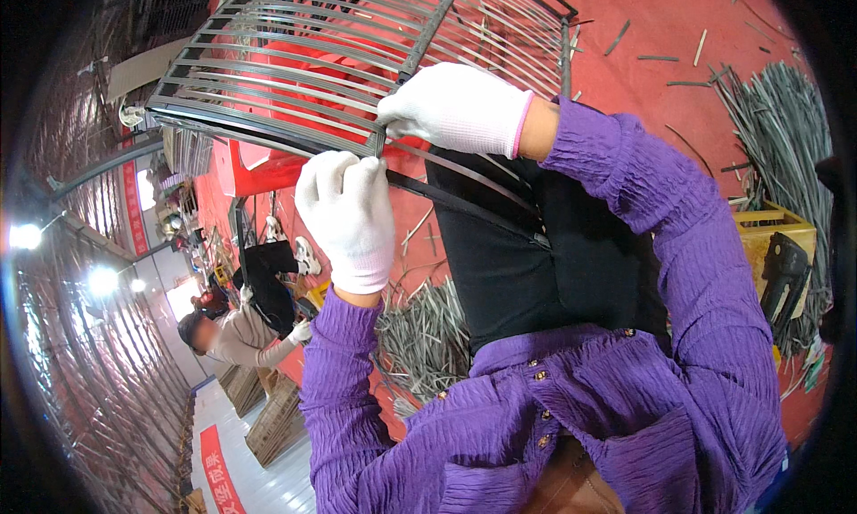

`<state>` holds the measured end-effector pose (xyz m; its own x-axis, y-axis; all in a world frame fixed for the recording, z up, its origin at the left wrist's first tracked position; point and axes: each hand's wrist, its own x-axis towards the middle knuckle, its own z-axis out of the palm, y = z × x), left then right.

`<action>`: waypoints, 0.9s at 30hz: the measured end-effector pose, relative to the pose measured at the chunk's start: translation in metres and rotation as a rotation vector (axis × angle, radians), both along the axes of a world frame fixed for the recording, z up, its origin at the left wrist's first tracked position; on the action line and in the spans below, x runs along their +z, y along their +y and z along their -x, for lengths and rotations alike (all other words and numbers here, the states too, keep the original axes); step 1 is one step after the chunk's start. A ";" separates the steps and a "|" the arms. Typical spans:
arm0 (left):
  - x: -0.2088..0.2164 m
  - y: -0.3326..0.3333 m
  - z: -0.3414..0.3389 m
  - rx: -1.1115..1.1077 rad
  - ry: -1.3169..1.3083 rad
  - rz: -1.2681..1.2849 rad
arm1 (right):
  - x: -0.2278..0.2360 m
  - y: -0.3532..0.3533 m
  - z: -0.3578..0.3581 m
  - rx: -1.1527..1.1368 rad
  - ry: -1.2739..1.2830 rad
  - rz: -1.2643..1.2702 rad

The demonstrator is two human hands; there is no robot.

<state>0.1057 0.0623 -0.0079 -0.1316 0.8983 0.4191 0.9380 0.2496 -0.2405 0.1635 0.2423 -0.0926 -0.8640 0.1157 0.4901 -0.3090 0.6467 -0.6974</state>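
A dark frame of many parallel grey slats (295,63) fills the upper middle, tilted over my lap. My left hand (346,212), in a white glove, closes on the near edge strip of the frame just below the slats. My right hand (457,108), also white-gloved, pinches the frame's near rim where a cross bar meets it, fingertips pointing left. Purple sleeves run from both wrists to the lower edge. A thin dark strip (464,206) runs from under my left hand across my black apron (544,264).
Red floor (643,32) strewn with cut strips. A heap of grey strips (781,130) lies at right beside a yellow box (768,224); another bundle (428,335) sits below my left forearm. A seated person (237,331) works at lower left near stacked frames (272,420).
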 end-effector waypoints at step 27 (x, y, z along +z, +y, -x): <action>-0.050 -0.006 0.008 0.118 -0.709 -0.534 | -0.056 -0.019 0.006 0.017 0.212 -0.042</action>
<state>0.0976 0.0560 -0.0580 -0.5978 0.5710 0.5626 0.7833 0.2666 0.5616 0.1575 0.2229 -0.1490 -0.7426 0.0775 0.6652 -0.4571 0.6672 -0.5881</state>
